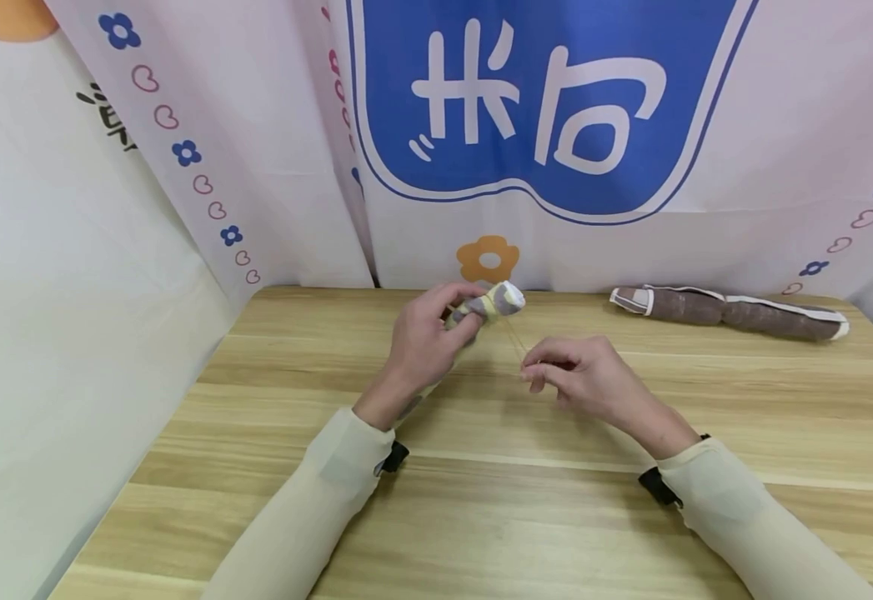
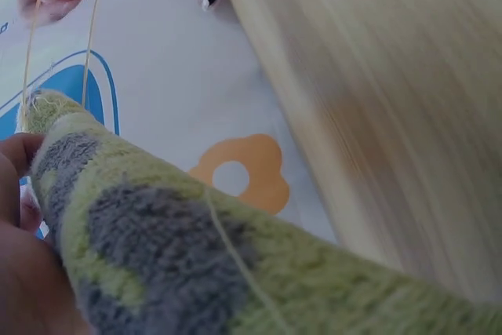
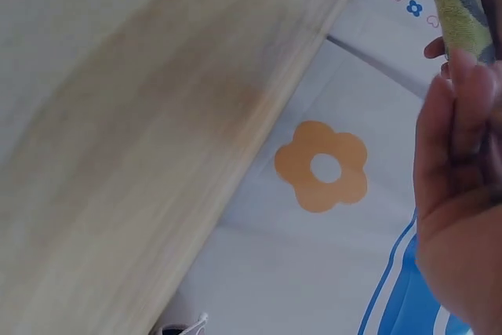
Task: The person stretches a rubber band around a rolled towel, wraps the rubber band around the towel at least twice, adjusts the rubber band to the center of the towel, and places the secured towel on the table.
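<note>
My left hand (image 1: 423, 340) grips a rolled fuzzy towel (image 1: 511, 298), yellow-green with grey patches, near its far end. The roll slants up off the table, and its lower part lies behind my left hand and wrist. In the left wrist view the towel (image 2: 165, 225) fills the foreground. A thin tan rubber band (image 2: 92, 33) stretches from the towel's far end to my right hand (image 1: 586, 377), which pinches it between thumb and fingers. In the right wrist view the right hand (image 3: 459, 186) hides the band.
A brown roll (image 1: 684, 307) with white edging, narrowed at its middle, lies at the back right of the wooden table (image 1: 511, 517). Behind the table hangs a printed white curtain (image 1: 421, 242), close to the back edge.
</note>
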Action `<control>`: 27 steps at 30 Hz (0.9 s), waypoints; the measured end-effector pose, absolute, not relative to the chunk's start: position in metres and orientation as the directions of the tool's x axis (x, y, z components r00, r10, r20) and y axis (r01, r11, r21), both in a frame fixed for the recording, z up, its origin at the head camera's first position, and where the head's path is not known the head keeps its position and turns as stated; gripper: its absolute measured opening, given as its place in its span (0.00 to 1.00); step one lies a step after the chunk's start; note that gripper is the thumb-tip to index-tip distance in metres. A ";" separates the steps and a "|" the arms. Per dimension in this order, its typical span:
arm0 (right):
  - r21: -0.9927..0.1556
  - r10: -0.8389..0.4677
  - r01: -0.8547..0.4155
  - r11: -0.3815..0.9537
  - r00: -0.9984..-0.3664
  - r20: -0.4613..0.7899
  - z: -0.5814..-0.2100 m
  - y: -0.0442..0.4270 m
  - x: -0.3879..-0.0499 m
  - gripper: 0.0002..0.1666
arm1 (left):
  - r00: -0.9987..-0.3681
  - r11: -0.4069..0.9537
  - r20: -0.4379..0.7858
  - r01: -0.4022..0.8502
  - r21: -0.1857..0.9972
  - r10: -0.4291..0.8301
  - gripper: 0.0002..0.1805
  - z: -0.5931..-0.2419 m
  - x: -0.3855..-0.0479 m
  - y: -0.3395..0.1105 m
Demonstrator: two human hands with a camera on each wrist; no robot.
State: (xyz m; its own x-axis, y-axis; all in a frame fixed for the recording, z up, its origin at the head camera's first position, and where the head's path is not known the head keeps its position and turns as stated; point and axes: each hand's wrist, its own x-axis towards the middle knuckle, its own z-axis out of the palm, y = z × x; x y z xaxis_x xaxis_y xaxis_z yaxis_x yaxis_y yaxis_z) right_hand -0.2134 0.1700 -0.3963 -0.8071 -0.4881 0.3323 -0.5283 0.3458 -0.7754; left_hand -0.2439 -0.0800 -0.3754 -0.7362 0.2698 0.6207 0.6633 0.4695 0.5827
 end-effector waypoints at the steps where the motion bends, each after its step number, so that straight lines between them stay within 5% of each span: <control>1: -0.778 -0.509 -0.531 0.337 -0.798 0.324 -0.397 0.170 -0.214 0.09 | -0.731 0.464 0.623 0.671 0.579 0.279 0.11 -0.375 -0.243 -0.080; 5: -0.800 -0.538 -0.487 0.351 -0.804 0.254 -0.396 0.172 -0.214 0.18 | -0.704 0.446 0.640 0.701 0.557 0.308 0.12 -0.373 -0.242 -0.079; 11: -0.828 -0.522 -0.438 0.351 -0.825 0.216 -0.391 0.173 -0.212 0.12 | -0.695 0.461 0.655 0.705 0.539 0.297 0.12 -0.371 -0.240 -0.078; 20: -0.781 -0.577 -0.565 0.267 -0.742 0.340 -0.395 0.171 -0.211 0.16 | -0.696 0.455 0.658 0.703 0.546 0.286 0.13 -0.371 -0.241 -0.080; 27: -0.777 -0.521 -0.511 0.367 -0.805 0.284 -0.394 0.170 -0.210 0.11 | -0.656 0.451 0.689 0.738 0.502 0.307 0.13 -0.365 -0.237 -0.077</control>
State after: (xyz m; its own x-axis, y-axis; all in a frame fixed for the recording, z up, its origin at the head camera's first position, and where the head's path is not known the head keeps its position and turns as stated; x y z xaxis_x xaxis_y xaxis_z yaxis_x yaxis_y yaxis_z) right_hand -0.2098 0.1695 -0.3941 -0.8050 -0.5211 0.2836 -0.5113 0.3669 -0.7772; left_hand -0.2367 -0.0767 -0.3647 -0.6564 0.3072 0.6891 0.7381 0.4508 0.5021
